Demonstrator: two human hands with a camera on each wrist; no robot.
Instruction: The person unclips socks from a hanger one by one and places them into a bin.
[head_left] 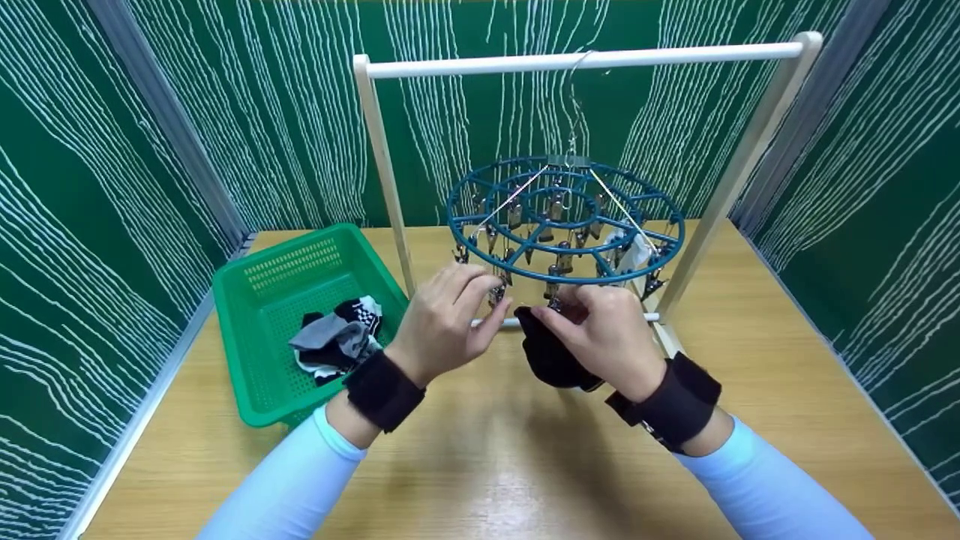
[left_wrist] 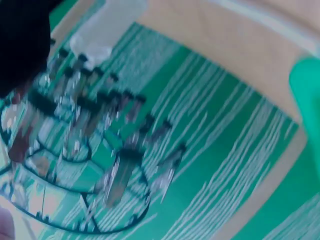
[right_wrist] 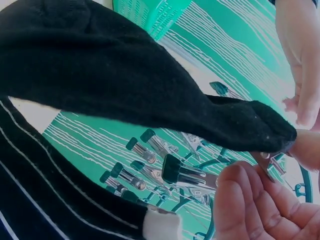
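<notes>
In the head view my right hand point(head_left: 611, 337) pinches the top edge of a black sock point(head_left: 551, 352), just under the front rim of a round blue clip hanger point(head_left: 525, 266). The right wrist view shows the end of the black sock point(right_wrist: 235, 125) at a metal clip point(right_wrist: 263, 161), between thumb and fingers. A black sock with white stripes point(right_wrist: 75, 185) and a white end hangs beside it. My left hand point(head_left: 450, 322) is at the hanger's front left, beside a hanging clip point(head_left: 496, 294), thumb and fingers apart. The left wrist view is blurred, with several clips point(left_wrist: 122, 175).
A green basket point(head_left: 240, 345) on the left holds grey, black and white socks point(head_left: 337, 337). The hanger hooks over the white bar point(head_left: 480, 66) of a wooden stand point(head_left: 750, 165). Something white point(head_left: 636, 253) hangs at its right side. Green panels surround the table point(head_left: 810, 322).
</notes>
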